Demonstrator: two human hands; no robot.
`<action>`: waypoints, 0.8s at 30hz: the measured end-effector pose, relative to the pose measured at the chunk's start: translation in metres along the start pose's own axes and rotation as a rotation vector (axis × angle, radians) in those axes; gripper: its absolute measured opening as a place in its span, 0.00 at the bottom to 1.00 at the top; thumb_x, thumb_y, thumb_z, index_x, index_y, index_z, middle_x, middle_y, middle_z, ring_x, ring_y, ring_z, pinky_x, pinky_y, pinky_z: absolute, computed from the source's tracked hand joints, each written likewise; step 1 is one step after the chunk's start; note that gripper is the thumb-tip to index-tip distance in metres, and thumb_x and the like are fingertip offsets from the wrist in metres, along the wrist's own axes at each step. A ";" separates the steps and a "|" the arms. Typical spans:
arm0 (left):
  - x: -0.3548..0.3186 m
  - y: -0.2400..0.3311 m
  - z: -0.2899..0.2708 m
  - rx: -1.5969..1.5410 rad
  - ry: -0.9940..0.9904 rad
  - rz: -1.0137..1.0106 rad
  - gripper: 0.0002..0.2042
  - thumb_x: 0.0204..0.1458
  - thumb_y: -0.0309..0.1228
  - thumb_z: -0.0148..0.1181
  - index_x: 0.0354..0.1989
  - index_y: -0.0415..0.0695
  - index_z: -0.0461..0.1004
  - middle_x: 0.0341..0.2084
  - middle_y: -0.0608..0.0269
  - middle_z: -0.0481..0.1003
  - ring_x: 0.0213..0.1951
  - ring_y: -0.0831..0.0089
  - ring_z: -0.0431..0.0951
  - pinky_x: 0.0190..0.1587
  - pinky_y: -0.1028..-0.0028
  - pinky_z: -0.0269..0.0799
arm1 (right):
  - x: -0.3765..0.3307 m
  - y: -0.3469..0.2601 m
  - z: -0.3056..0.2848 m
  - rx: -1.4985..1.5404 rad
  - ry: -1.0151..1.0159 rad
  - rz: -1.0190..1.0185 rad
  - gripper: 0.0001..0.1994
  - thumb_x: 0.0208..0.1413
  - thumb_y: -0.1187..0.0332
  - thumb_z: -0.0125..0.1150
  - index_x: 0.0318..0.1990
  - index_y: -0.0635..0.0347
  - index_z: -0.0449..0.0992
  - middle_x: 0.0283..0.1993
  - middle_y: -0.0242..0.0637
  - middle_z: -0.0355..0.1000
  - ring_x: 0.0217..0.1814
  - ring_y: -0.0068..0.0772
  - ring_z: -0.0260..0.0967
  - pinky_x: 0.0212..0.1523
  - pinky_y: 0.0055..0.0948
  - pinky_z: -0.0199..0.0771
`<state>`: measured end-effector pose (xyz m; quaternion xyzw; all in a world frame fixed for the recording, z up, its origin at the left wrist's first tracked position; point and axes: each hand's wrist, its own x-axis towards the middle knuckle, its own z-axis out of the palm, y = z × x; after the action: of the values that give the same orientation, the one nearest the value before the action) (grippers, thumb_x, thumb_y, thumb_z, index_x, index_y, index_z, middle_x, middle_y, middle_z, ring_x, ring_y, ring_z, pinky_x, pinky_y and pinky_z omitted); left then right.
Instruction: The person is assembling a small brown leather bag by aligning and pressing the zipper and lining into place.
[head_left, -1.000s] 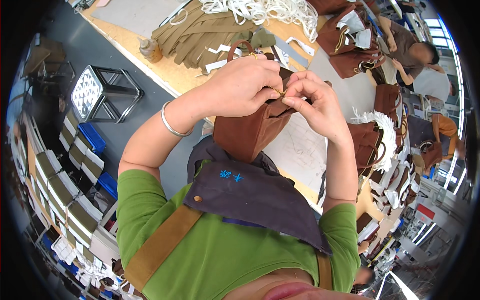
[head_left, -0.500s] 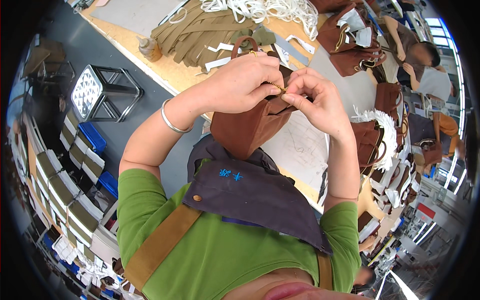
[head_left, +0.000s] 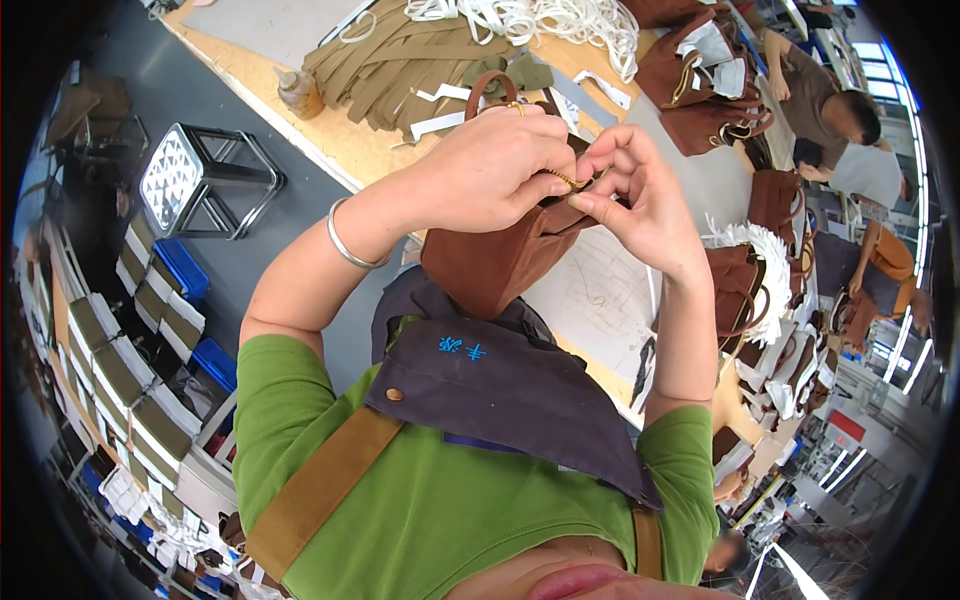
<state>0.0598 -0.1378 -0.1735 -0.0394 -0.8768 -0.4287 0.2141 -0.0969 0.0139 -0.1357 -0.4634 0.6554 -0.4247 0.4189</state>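
A brown handbag [head_left: 478, 262] with a short looped handle [head_left: 486, 90] is held up in front of me, above the table's near edge. Along its top opening runs a gold-toothed zipper [head_left: 566, 180]. My left hand [head_left: 485, 168] lies over the bag's top, its thumb and forefinger closed on the zipper. Facing it from the right, my right hand [head_left: 632, 200] has its thumb and curled fingers at the zipper's end. The fingers hide part of the zipper and the bag's opening.
On the table [head_left: 240, 85] lie olive strips [head_left: 375, 70], a heap of white cords [head_left: 560, 25] and a small bottle [head_left: 298, 93]. More brown bags [head_left: 735, 285] stand at the right. A metal stool [head_left: 172, 180] is at the left. A co-worker [head_left: 825, 105] sits across the table.
My right hand's fingers have lifted and spread slightly at the zipper's end. My left hand and the bag have hardly moved. The co-worker across the table has shifted their arms.
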 end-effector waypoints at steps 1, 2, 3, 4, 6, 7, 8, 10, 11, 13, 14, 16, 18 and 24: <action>0.001 0.001 -0.001 0.018 0.000 0.003 0.02 0.50 0.25 0.60 0.31 0.42 0.75 0.28 0.60 0.70 0.36 0.58 0.70 0.40 0.63 0.65 | 0.000 0.000 -0.001 -0.005 -0.008 0.007 0.20 0.52 0.81 0.66 0.48 0.59 0.64 0.40 0.31 0.71 0.32 0.16 0.68 0.35 0.17 0.69; 0.001 0.002 -0.001 0.037 0.000 0.005 0.02 0.50 0.26 0.61 0.31 0.42 0.75 0.28 0.60 0.70 0.36 0.58 0.70 0.41 0.63 0.65 | 0.000 0.000 -0.002 -0.014 -0.016 0.018 0.20 0.52 0.81 0.65 0.48 0.59 0.64 0.39 0.31 0.71 0.32 0.16 0.68 0.35 0.17 0.69; 0.001 0.002 0.000 0.056 0.006 0.008 0.03 0.50 0.26 0.61 0.31 0.42 0.75 0.28 0.60 0.70 0.36 0.59 0.69 0.41 0.63 0.64 | 0.001 0.001 -0.004 -0.023 -0.024 0.029 0.20 0.52 0.82 0.65 0.48 0.59 0.64 0.39 0.31 0.71 0.32 0.16 0.67 0.36 0.17 0.68; 0.000 0.002 0.000 0.075 0.013 0.011 0.03 0.50 0.26 0.62 0.32 0.43 0.76 0.28 0.61 0.70 0.36 0.59 0.69 0.41 0.63 0.64 | 0.001 0.002 -0.004 -0.032 -0.032 0.039 0.20 0.51 0.82 0.65 0.48 0.59 0.64 0.39 0.30 0.71 0.33 0.16 0.67 0.36 0.17 0.68; 0.000 0.001 0.001 0.086 0.053 0.024 0.04 0.50 0.27 0.63 0.32 0.43 0.76 0.28 0.61 0.69 0.36 0.60 0.69 0.40 0.64 0.64 | 0.000 0.004 -0.003 0.013 -0.014 0.006 0.19 0.52 0.83 0.64 0.48 0.59 0.63 0.38 0.30 0.71 0.35 0.16 0.67 0.38 0.18 0.68; 0.000 0.001 0.001 0.079 0.086 0.034 0.04 0.49 0.28 0.64 0.33 0.44 0.77 0.28 0.62 0.69 0.36 0.61 0.69 0.40 0.64 0.64 | -0.001 0.005 -0.001 0.035 -0.006 -0.010 0.19 0.52 0.84 0.63 0.48 0.59 0.63 0.38 0.30 0.71 0.36 0.16 0.66 0.40 0.18 0.68; -0.001 0.000 0.001 0.072 0.120 0.043 0.05 0.49 0.28 0.64 0.33 0.44 0.77 0.28 0.63 0.69 0.36 0.61 0.69 0.40 0.65 0.64 | -0.002 0.008 -0.001 0.061 0.014 -0.022 0.19 0.52 0.84 0.63 0.48 0.59 0.63 0.38 0.30 0.71 0.37 0.17 0.67 0.41 0.18 0.68; -0.007 0.004 0.003 0.051 0.288 -0.052 0.06 0.48 0.30 0.67 0.33 0.45 0.78 0.28 0.64 0.71 0.36 0.62 0.70 0.40 0.66 0.65 | -0.004 0.013 -0.001 0.112 0.054 -0.046 0.19 0.52 0.85 0.62 0.48 0.59 0.63 0.39 0.30 0.71 0.40 0.17 0.67 0.43 0.19 0.68; -0.011 0.006 0.006 0.038 0.372 -0.098 0.07 0.47 0.31 0.68 0.33 0.45 0.79 0.28 0.65 0.71 0.36 0.63 0.70 0.40 0.66 0.65 | -0.006 0.014 -0.002 0.119 0.057 -0.045 0.19 0.52 0.85 0.62 0.48 0.59 0.63 0.39 0.30 0.71 0.40 0.17 0.67 0.43 0.19 0.68; -0.021 0.008 0.018 0.033 0.331 -0.116 0.08 0.46 0.32 0.69 0.33 0.46 0.79 0.28 0.66 0.73 0.35 0.63 0.70 0.40 0.67 0.65 | -0.010 0.016 -0.006 0.134 0.063 -0.042 0.20 0.52 0.85 0.62 0.48 0.59 0.63 0.40 0.30 0.71 0.41 0.18 0.67 0.44 0.20 0.68; -0.028 0.010 0.026 0.030 0.312 -0.129 0.08 0.46 0.32 0.70 0.33 0.46 0.79 0.28 0.66 0.74 0.35 0.64 0.70 0.40 0.67 0.65 | -0.011 0.018 -0.007 0.143 0.074 -0.034 0.20 0.52 0.85 0.62 0.48 0.59 0.63 0.40 0.31 0.71 0.41 0.18 0.67 0.44 0.20 0.68; -0.029 0.011 0.042 -0.007 0.330 -0.171 0.09 0.44 0.33 0.71 0.32 0.46 0.79 0.29 0.66 0.75 0.34 0.64 0.70 0.39 0.67 0.65 | -0.013 0.020 -0.008 0.160 0.099 -0.015 0.20 0.52 0.85 0.62 0.49 0.59 0.63 0.41 0.31 0.71 0.42 0.18 0.68 0.45 0.20 0.69; -0.026 0.010 0.052 -0.034 0.362 -0.175 0.08 0.44 0.33 0.71 0.31 0.46 0.79 0.27 0.67 0.74 0.33 0.65 0.70 0.38 0.67 0.65 | -0.014 0.020 -0.008 0.171 0.087 -0.014 0.20 0.52 0.85 0.62 0.49 0.59 0.63 0.41 0.31 0.71 0.41 0.18 0.67 0.45 0.20 0.69; -0.023 0.012 0.060 -0.147 0.402 -0.249 0.06 0.45 0.28 0.69 0.26 0.45 0.75 0.23 0.66 0.72 0.30 0.66 0.69 0.34 0.68 0.61 | -0.013 0.019 -0.006 0.136 0.050 -0.053 0.21 0.53 0.84 0.63 0.50 0.60 0.62 0.41 0.32 0.71 0.41 0.18 0.67 0.44 0.20 0.69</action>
<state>0.0628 -0.0809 -0.2063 0.1395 -0.7811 -0.5138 0.3264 -0.1048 0.0313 -0.1498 -0.4402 0.6230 -0.4905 0.4213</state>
